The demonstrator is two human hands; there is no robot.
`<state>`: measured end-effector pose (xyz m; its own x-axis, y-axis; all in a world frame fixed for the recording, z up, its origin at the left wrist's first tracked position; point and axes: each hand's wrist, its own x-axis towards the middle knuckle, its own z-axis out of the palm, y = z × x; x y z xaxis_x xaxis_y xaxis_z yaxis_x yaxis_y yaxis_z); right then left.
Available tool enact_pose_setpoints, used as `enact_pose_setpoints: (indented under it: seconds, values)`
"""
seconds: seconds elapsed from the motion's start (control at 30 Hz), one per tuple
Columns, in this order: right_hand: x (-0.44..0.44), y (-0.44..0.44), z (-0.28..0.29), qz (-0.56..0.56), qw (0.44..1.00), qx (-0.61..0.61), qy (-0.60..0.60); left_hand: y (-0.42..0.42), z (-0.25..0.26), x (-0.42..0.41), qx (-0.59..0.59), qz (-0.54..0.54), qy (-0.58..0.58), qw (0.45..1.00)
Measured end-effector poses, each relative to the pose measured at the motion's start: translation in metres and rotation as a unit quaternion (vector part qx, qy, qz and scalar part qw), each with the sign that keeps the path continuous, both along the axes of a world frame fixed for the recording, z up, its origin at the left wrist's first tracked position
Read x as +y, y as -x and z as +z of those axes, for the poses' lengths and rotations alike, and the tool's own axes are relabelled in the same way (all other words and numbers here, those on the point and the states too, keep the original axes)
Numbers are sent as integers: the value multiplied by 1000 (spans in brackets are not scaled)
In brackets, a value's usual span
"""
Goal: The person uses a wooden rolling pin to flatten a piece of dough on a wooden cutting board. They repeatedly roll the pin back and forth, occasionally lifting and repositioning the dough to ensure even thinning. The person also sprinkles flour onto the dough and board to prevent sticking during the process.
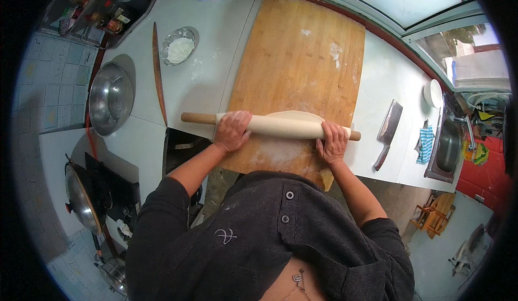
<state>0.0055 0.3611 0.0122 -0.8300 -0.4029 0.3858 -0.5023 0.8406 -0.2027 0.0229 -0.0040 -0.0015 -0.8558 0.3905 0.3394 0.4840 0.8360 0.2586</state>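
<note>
A long wooden rolling pin (198,118) lies crosswise over the near part of a wooden board (299,66). Pale dough (283,127) is wrapped around the pin, and a curved flap of it lies on the board just beyond. My left hand (233,130) grips the wrapped roll near its left end. Towards the right end, my right hand (334,142) is closed over the dough and pin, the thumb on the near side. Both bare pin ends stick out past the dough. Loose flour (281,153) dusts the board between my hands and my body.
Left on the white counter are a bowl of flour (180,50), a thin wooden stick (158,74) and a large metal basin (111,98). A cleaver (389,129), a striped cloth (425,145), a white bowl (433,93) and a sink (448,145) are on the right. A lidded wok (83,197) stands lower left.
</note>
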Motion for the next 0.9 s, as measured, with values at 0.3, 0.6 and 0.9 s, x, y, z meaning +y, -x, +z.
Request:
enact_pose_setpoints:
  seconds: [0.3, 0.6, 0.9]
  values:
    - [-16, 169, 29, -167, 973, 153, 49, 180, 48, 7, 150, 164, -50, 974]
    - [-23, 149, 21, -47, 997, -32, -45, 160, 16, 0, -50, 108, 72, 990]
    - [-15, -44, 25, -25, 992, -122, -11, -50, 14, 7, -70, 70, 17, 995]
